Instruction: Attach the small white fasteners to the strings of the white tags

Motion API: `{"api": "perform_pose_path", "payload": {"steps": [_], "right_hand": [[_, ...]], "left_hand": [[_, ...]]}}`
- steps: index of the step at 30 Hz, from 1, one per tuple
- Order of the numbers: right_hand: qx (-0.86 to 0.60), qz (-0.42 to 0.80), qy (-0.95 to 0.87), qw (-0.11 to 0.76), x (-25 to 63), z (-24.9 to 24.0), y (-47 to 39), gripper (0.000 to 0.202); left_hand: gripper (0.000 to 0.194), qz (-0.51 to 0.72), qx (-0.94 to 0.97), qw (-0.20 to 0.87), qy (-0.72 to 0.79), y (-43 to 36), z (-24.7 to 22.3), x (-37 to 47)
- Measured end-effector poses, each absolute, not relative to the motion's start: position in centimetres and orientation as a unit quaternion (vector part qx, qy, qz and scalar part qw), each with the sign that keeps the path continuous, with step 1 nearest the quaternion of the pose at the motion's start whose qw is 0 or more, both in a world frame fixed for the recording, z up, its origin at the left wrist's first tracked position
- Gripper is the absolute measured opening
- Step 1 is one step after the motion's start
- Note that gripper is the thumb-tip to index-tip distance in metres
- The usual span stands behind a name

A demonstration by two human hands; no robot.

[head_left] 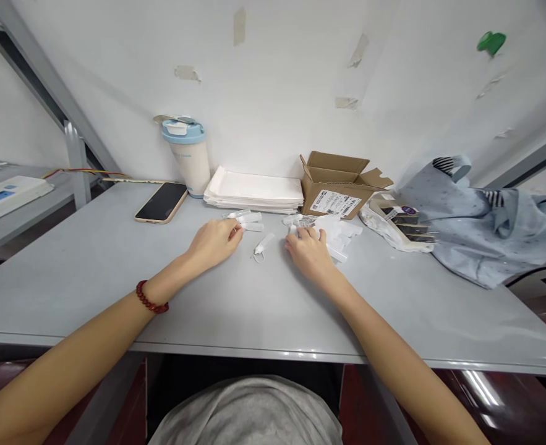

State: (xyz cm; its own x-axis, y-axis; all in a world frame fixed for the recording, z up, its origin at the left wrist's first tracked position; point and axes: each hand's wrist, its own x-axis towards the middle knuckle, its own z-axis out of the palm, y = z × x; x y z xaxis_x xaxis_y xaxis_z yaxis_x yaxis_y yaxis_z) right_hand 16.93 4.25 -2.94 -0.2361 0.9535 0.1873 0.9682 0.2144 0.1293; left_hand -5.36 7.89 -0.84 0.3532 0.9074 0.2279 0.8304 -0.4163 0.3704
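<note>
My left hand rests on the grey table with its fingers curled together beside a small group of white translucent tubes. Whatever its fingertips may pinch is hidden. My right hand reaches over a loose pile of similar white plastic pieces, fingers bent and somewhat apart, touching the pile's left side. Between the hands lies a single small tube with a thin loop, touched by neither.
Behind stand a cup with a blue lid, a stack of white envelopes or sheets and an open cardboard box. A phone lies left. To the right are a plastic-wrapped package and a blue-grey cloth.
</note>
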Motion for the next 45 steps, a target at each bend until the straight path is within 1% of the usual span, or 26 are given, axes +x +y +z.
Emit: {"api": "perform_pose_path", "payload": {"steps": [4,6,8,10,13,17,19,22,25,30,34,38,40,42,45], "right_hand": [[-0.613,-0.072,-0.785,0.055,16.8,-2.6,4.3,0.024],[-0.617,-0.05,-0.781,0.087,16.6,-2.4,4.3,0.022],[-0.618,-0.02,-0.772,0.147,16.5,-2.3,4.2,0.018],[-0.608,0.018,-0.76,0.228,16.5,-2.2,4.2,0.014],[-0.579,0.066,-0.744,0.328,16.4,-2.2,4.0,0.013],[-0.559,0.095,-0.728,0.384,16.2,-2.1,3.6,0.014],[-0.554,0.101,-0.727,0.393,16.0,-2.1,3.4,0.015],[-0.546,0.099,-0.731,0.396,15.9,-2.0,3.3,0.014],[-0.546,0.1,-0.73,0.399,15.9,-2.1,3.3,0.014],[-0.542,0.118,-0.727,0.405,16.0,-2.0,3.3,0.014],[-0.54,0.147,-0.721,0.408,15.9,-1.7,3.1,0.016],[-0.53,0.166,-0.727,0.403,15.9,-1.5,2.9,0.016],[-0.52,0.169,-0.736,0.399,15.8,-1.5,2.9,0.016],[-0.514,0.167,-0.744,0.393,15.8,-1.5,2.9,0.015],[-0.51,0.162,-0.749,0.391,15.8,-1.6,2.9,0.015]], "left_hand": [[0.027,0.211,0.826,0.103,0.513,7.7,-0.9,-5.2],[0.028,0.214,0.829,0.105,0.506,7.7,-1.0,-5.2],[0.027,0.219,0.829,0.111,0.502,7.7,-1.1,-5.2],[0.027,0.231,0.829,0.126,0.493,7.7,-1.1,-5.3],[0.027,0.252,0.83,0.158,0.473,7.6,-1.1,-5.2],[0.036,0.224,0.839,0.186,0.46,7.2,-1.3,-4.8],[0.04,0.179,0.853,0.176,0.457,6.9,-1.5,-4.4],[0.03,0.137,0.871,0.151,0.448,6.8,-2.0,-3.9],[0.021,0.131,0.871,0.14,0.453,7.2,-2.2,-4.1],[0.019,0.118,0.847,0.113,0.505,8.2,-1.4,-5.5],[0.025,0.164,0.814,0.104,0.548,8.4,-0.5,-6.2],[0.042,0.264,0.812,0.193,0.483,7.7,0.1,-5.8],[0.046,0.286,0.817,0.222,0.449,7.3,0.2,-5.5],[0.045,0.29,0.826,0.216,0.432,7.2,0.1,-5.3],[0.036,0.281,0.849,0.178,0.411,7.2,-0.2,-5.3]]}}
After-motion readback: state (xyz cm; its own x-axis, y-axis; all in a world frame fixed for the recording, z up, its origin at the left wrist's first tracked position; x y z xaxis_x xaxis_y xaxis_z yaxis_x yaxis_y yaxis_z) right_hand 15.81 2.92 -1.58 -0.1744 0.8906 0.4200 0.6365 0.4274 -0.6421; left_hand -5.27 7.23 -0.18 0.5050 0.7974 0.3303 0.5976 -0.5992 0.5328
